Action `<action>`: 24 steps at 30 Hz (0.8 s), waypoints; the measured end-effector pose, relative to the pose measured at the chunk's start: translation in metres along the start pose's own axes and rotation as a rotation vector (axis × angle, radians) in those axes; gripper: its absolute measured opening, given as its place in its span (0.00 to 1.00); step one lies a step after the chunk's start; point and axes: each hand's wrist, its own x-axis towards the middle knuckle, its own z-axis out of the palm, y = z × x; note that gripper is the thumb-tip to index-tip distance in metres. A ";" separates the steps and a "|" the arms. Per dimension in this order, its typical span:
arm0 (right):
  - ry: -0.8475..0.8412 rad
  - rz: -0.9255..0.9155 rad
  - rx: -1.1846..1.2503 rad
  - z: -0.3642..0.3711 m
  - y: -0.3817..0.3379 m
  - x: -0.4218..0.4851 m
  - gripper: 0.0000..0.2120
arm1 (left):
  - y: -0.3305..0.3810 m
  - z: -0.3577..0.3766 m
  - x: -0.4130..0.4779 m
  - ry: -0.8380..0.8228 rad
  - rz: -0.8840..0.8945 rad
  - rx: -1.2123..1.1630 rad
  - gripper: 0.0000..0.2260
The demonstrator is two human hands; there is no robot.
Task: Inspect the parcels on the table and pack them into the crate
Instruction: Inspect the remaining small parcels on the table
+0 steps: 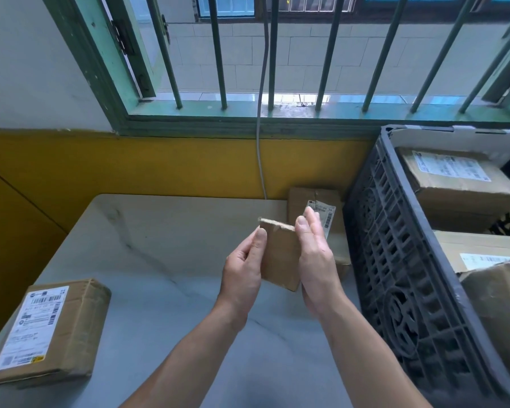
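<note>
A small flat brown cardboard parcel (280,254) stands on edge above the table, held between both hands. My left hand (243,269) grips its left side with the thumb on the near face. My right hand (315,260) presses flat against its right side. Behind it a larger brown parcel (315,201) with a white label rests on the table against the crate. Another labelled parcel (50,331) lies at the table's front left. The dark grey plastic crate (395,260) stands at the right and holds several brown parcels (454,184).
The pale marble-patterned table (165,245) meets a yellow wall (159,166) at the back. Above it is a green barred window (271,83). A grey cable (261,148) hangs down the wall to the table's far edge.
</note>
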 end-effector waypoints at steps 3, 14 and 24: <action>-0.039 -0.037 -0.018 -0.004 0.004 -0.001 0.35 | 0.007 0.001 0.000 -0.100 -0.074 0.015 0.23; -0.110 0.112 0.016 -0.011 0.002 -0.003 0.13 | 0.007 -0.001 -0.003 -0.207 -0.038 0.046 0.24; -0.243 0.048 0.107 -0.016 0.004 -0.003 0.27 | 0.018 -0.006 0.006 -0.227 -0.188 -0.021 0.16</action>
